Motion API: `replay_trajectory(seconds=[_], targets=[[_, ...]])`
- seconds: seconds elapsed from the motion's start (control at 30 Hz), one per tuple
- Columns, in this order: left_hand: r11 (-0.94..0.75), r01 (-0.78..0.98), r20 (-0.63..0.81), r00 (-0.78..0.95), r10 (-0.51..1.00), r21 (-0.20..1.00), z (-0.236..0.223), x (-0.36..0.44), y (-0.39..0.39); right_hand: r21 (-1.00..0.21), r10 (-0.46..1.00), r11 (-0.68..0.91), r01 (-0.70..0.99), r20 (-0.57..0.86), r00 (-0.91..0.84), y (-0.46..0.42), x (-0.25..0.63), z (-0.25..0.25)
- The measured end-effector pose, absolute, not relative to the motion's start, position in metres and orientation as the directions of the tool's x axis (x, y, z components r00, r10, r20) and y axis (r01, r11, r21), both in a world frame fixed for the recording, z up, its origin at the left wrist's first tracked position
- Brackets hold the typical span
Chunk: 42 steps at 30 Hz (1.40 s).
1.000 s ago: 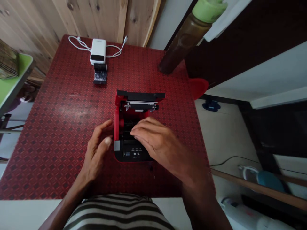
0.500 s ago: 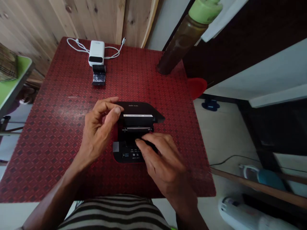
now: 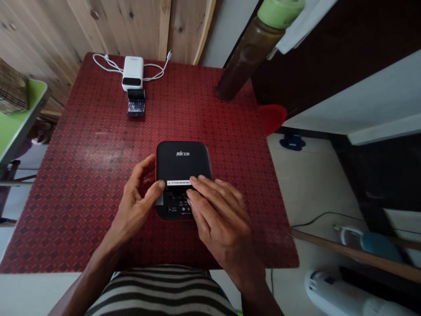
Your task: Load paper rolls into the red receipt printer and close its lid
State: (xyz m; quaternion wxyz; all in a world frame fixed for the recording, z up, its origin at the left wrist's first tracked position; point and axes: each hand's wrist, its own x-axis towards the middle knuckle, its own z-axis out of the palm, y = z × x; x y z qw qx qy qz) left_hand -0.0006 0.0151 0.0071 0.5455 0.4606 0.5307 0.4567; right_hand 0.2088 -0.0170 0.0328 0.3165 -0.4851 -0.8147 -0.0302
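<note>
A small black receipt printer (image 3: pixel 182 164) with a red rim lies on the table, its lid lowered over the paper bay. White lettering marks the lid, and a white warning strip runs along its front edge. My left hand (image 3: pixel 140 191) grips the printer's left side, thumb on the lid's front left corner and fingers along the side. My right hand (image 3: pixel 222 210) is closed over the front right part of the printer. Some of its fingertips press on the lid by the warning strip, while another digit sits just below that edge. It covers part of the button panel (image 3: pixel 176 211).
On the red patterned table (image 3: pixel 98 175), a white power bank (image 3: pixel 133 72) with a white cable lies at the back left, a crumpled black strip (image 3: pixel 136 103) before it. A tall brown bottle (image 3: pixel 248 55) with a green cap stands at the back right. A red stool (image 3: pixel 272 118) is beyond the right edge.
The printer's lid has swung down from raised to lowered. My left hand has come down with it to the left side, and my right fingers now rest on the lid's front edge.
</note>
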Motion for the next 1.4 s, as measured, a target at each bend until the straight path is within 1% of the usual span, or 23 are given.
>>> replay_trajectory(seconds=[0.2,0.33,0.53,0.6,0.77,0.83,0.93,1.03,1.1,1.4], targets=[[0.137,0.018,-0.137,0.009,0.991,0.990,0.008,0.001,0.013,-0.278,0.788,0.514,0.812,0.528,-0.318,-0.018,0.207,0.033],[0.125,-0.010,-0.125,0.008,0.992,0.992,0.008,0.002,0.014,-0.311,0.793,0.512,0.801,0.530,-0.302,-0.017,0.207,0.030],[0.154,-0.049,-0.155,-0.022,0.988,0.987,0.004,-0.001,0.009,-0.355,0.781,0.526,0.773,0.562,-0.273,-0.020,0.206,0.025],[0.163,-0.076,-0.163,0.007,0.987,0.984,0.003,-0.005,0.004,-0.379,0.787,0.504,0.777,0.573,-0.231,-0.025,0.208,0.024],[0.210,-0.097,-0.203,0.075,0.976,0.973,0.002,-0.016,-0.006,-0.448,0.792,0.375,0.812,0.610,-0.030,-0.039,0.222,0.016],[0.223,-0.092,-0.217,0.076,0.973,0.970,0.002,-0.017,-0.007,-0.480,0.804,0.323,0.815,0.593,0.031,-0.044,0.228,0.010],[0.227,-0.078,-0.221,0.072,0.973,0.971,0.004,-0.016,-0.006,-0.549,0.850,0.255,0.796,0.520,0.086,-0.051,0.234,0.000],[0.213,-0.050,-0.210,0.057,0.976,0.976,0.007,-0.014,-0.005,-0.603,0.886,0.230,0.764,0.455,0.092,-0.057,0.235,-0.007],[0.203,-0.033,-0.202,0.053,0.978,0.979,0.008,-0.013,-0.005,-0.616,0.898,0.234,0.752,0.434,0.077,-0.059,0.234,-0.008],[0.188,-0.065,-0.182,0.084,0.980,0.980,0.005,-0.014,-0.005,-0.594,0.889,0.239,0.768,0.453,0.074,-0.059,0.229,-0.008]])
